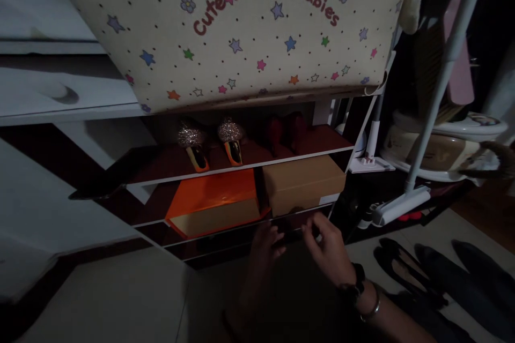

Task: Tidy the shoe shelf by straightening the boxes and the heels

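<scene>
Both my hands reach toward the dark bottom shelf of a low shoe rack (241, 167). My left hand (263, 249) and my right hand (328, 246) meet around a small dark object (290, 231) at the shelf's front edge; it is too dim to tell what it is or whether either hand grips it. My right wrist wears a dark watch and a metal bangle. Just above the hands lie an orange box (211, 201) and a tan cardboard shoebox (301, 182). On the shelf above stand glittery heeled shoes (211, 142) and red shoes (284, 131).
A cream fabric cover (241, 27) printed with stars and "Cute Sweet Babies" hangs over the rack. At right stand a white clothes-rail pole (438, 86), a potty seat (442, 144) and dark flat shoes (406, 270) on the tiled floor. White furniture sits at left.
</scene>
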The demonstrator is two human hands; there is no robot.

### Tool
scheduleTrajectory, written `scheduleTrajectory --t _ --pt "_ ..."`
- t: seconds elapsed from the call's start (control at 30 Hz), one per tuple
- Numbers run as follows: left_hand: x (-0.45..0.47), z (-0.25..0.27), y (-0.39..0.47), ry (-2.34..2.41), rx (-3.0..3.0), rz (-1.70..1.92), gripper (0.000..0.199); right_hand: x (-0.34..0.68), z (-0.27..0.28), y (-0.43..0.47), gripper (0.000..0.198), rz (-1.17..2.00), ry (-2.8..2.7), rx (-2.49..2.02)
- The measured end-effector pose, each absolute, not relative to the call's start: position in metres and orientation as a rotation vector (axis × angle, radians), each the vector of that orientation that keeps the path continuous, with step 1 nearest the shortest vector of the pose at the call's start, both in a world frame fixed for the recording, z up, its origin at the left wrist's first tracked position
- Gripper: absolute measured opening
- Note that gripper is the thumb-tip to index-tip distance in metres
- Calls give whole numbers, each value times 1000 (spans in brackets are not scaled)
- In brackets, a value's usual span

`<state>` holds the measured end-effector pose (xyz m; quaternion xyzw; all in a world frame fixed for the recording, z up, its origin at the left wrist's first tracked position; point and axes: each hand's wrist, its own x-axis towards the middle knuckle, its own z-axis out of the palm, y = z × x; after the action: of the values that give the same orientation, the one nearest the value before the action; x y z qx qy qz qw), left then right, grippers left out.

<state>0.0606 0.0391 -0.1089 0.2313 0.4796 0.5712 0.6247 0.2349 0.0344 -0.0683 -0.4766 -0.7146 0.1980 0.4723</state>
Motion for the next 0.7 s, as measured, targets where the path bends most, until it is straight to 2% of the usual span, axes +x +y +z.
scheduleTrajectory --t 0.1,0.17,0.3,0.43,0.53,0.7 --pt "56 -108 46 1000 543 1357 58 241 -62 40 8 360 -1675 -1115" --pt "57 -108 50 957 520 1386 49 245 -58 45 19 279 -1656 -1098" --pt "61 -102 56 983 496 1390 16 251 -56 54 39 136 -1662 -1093" --pt "61 -96 61 1051 505 1371 24 253 -57 59 60 49 -1847 -1077" --pt "58 -96 63 946 450 1330 21 252 -58 61 74 -5 -2024 -1114" --pt "58 -93 61 775 369 1301 26 248 -60 68 83 -117 -2111 -1253"
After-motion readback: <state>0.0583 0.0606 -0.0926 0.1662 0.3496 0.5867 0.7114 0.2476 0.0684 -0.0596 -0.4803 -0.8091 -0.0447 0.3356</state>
